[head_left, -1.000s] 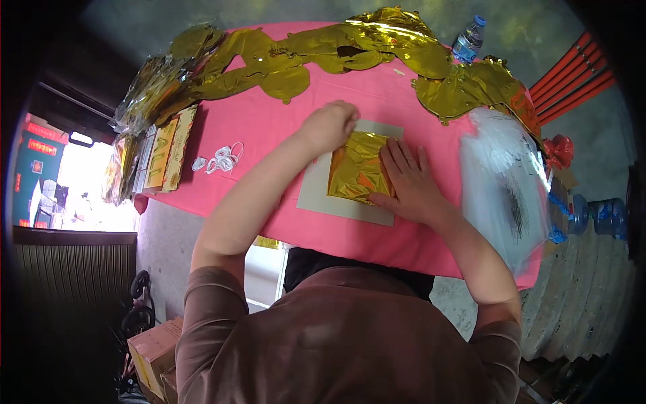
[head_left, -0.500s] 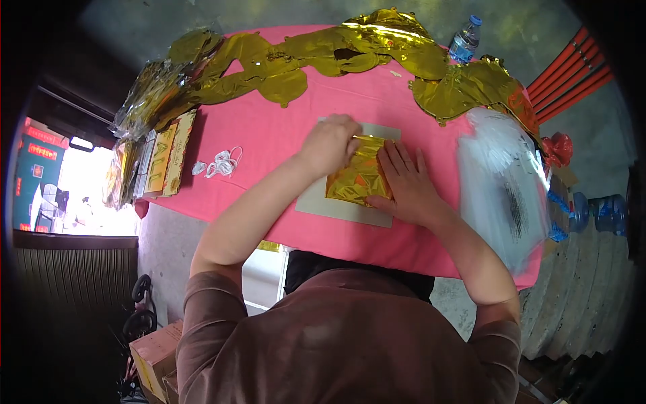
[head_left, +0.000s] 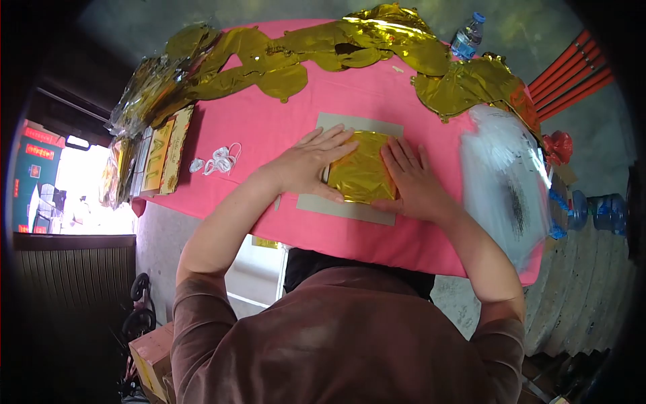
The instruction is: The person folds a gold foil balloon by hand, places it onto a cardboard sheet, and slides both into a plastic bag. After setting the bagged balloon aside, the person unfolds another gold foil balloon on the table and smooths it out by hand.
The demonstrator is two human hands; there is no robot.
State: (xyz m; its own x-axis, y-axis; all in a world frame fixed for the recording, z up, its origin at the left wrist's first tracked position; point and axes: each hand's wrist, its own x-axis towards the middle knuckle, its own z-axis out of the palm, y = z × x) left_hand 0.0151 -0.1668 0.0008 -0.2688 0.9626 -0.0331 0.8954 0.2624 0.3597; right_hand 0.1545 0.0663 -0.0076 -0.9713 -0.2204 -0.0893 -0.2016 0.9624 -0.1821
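Observation:
A folded gold foil balloon (head_left: 362, 168) lies flat on a grey cardboard sheet (head_left: 356, 213) on the pink-covered table. My left hand (head_left: 315, 161) rests flat along its left edge, fingers spread and thumb near the lower left corner. Along the right edge my right hand (head_left: 414, 176) lies with its fingers stretched out, touching foil and card. Neither hand grips anything. Beyond both hands, several flat gold foil balloons (head_left: 282, 82) stretch across the far side of the table.
White cord (head_left: 221, 160) lies on the pink cloth (head_left: 262, 145) to the left, near patterned card packs (head_left: 161, 158). Clear plastic bags (head_left: 505, 182) cover the right side. A water bottle (head_left: 468, 37) stands at the far edge. Red poles (head_left: 572, 67) lean at the upper right.
My left hand has opened from a closed grip at the foil's top edge and now lies flat on its left side. The foil looks flatter and squarer. My right hand has barely moved.

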